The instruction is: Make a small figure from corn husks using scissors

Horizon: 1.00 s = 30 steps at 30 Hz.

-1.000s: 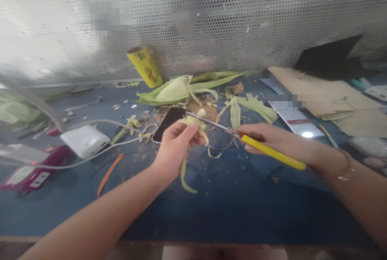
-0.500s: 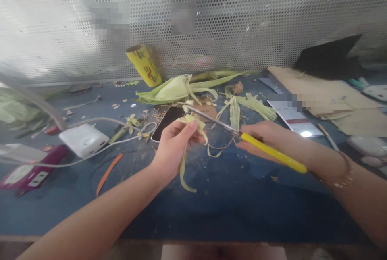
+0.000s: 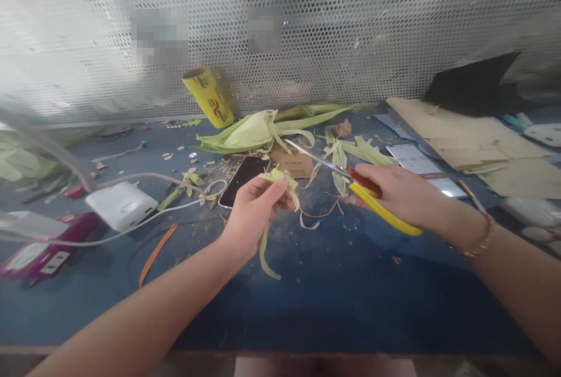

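Observation:
My left hand [image 3: 256, 201] pinches a torn strip of pale green corn husk [image 3: 280, 178] between thumb and fingers. A long thin tail of it dangles below my palm. In my right hand [image 3: 390, 187] are scissors [image 3: 385, 213] with yellow and red on the handles. Their slim metal blades point up and left, beyond the held husk and apart from it. Behind the blades lies a larger bunch of corn husk [image 3: 248, 131]. More torn husk [image 3: 339, 158] sits just above my right fingers. The fingertips under the held strip are partly hidden.
A dark phone [image 3: 243, 181] and a brown cardboard piece [image 3: 293, 165] lie behind my left hand. A lit phone [image 3: 421, 169] is at right. On the left are a white adapter [image 3: 123, 204] with cables and a purple power strip [image 3: 48, 248]. A yellow tube [image 3: 210, 99] leans against perforated metal.
The scissors have shifted away from the held husk, and their red handle part now shows. A whitish bit seen at the blade tips is gone from there. My left hand has barely moved.

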### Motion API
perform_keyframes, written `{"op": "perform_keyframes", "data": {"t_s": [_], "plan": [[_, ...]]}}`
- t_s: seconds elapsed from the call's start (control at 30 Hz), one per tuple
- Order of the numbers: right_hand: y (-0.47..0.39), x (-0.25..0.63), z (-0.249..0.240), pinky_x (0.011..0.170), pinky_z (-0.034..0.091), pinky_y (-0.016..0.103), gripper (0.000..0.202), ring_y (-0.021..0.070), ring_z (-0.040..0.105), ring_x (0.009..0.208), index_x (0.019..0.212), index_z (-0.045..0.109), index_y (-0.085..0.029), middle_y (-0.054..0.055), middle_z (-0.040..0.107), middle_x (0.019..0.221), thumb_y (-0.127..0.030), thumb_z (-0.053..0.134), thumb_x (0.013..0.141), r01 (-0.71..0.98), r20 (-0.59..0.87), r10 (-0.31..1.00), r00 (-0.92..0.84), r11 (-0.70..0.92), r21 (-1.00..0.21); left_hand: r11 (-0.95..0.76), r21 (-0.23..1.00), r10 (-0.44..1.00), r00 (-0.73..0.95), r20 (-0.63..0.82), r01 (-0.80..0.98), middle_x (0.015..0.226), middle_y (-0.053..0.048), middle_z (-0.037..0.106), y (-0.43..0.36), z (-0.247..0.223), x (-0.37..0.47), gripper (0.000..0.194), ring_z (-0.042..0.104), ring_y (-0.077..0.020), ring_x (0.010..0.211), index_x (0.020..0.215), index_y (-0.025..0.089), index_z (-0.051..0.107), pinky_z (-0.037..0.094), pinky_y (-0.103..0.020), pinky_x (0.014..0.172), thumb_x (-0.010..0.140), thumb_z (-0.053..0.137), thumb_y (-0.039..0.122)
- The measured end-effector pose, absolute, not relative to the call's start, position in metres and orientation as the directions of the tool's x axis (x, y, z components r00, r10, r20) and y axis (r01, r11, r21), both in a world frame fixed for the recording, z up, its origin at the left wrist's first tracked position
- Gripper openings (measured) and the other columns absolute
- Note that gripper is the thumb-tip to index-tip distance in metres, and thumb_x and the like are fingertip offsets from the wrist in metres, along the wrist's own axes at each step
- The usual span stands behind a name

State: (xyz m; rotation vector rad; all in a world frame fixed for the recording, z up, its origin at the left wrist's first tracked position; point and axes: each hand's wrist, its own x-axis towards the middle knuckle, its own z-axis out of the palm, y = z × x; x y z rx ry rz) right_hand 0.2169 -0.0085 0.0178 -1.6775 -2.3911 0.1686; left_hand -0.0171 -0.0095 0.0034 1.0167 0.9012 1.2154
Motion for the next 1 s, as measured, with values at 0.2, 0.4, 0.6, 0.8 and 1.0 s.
{"op": "perform_keyframes", "data": {"t_s": [0.2,0.4,0.6,0.8,1.0], "plan": [[-0.014,0.218,0.024,0.056,0.038,0.030,0.033,0.0196,0.054,0.064,0.085,0.043,-0.021,0.004,0.057,0.076,-0.052,0.052,0.076,0.845,0.138,0.873,-0.467,0.487,-0.221,0.029,0.954,0.992,0.123,0.009,-0.298,0.057,0.001,0.061,-0.009,0.003,-0.017,0.014,0.057,-0.0084,0.053,0.063,0.015,0.060,0.047,-0.021,0.056,0.070,0.067,0.025],[-0.018,0.216,0.028,0.064,0.042,0.034,0.042,0.0259,0.059,0.080,0.095,0.051,-0.016,0.011,0.062,0.089,-0.053,0.055,0.074,0.860,0.181,0.858,-0.481,0.502,-0.093,-0.046,0.951,0.988,0.124,0.088,-0.304,0.062,0.002,0.063,-0.010,0.001,-0.018,0.004,0.057,-0.0079,0.056,0.071,0.018,0.066,0.048,-0.021,0.058,0.070,0.067,0.022],[-0.020,0.214,0.032,0.067,0.043,0.034,0.039,0.0268,0.060,0.084,0.097,0.055,-0.016,0.012,0.065,0.097,-0.049,0.052,0.077,0.866,0.194,0.859,-0.475,0.495,-0.074,-0.065,0.947,0.990,0.096,0.100,-0.314,0.062,0.003,0.063,-0.011,0.000,-0.018,0.002,0.055,-0.0066,0.055,0.070,0.019,0.067,0.047,-0.019,0.056,0.068,0.067,0.018],[-0.020,0.213,0.030,0.064,0.043,0.034,0.030,0.0264,0.063,0.081,0.094,0.059,-0.018,0.012,0.067,0.098,-0.041,0.051,0.078,0.877,0.235,0.857,-0.459,0.479,-0.034,-0.046,0.944,0.992,0.098,0.082,-0.328,0.060,0.002,0.061,-0.010,0.001,-0.017,0.005,0.054,-0.0077,0.055,0.070,0.019,0.067,0.047,-0.020,0.056,0.068,0.069,0.023],[-0.017,0.214,0.027,0.061,0.041,0.033,0.028,0.0264,0.063,0.078,0.093,0.061,-0.020,0.009,0.068,0.094,-0.040,0.051,0.077,0.889,0.245,0.861,-0.446,0.459,0.006,-0.051,0.948,0.989,0.114,0.091,-0.313,0.061,0.003,0.062,-0.009,-0.001,-0.019,0.004,0.055,-0.0087,0.058,0.069,0.020,0.067,0.048,-0.022,0.058,0.069,0.068,0.024]]}}
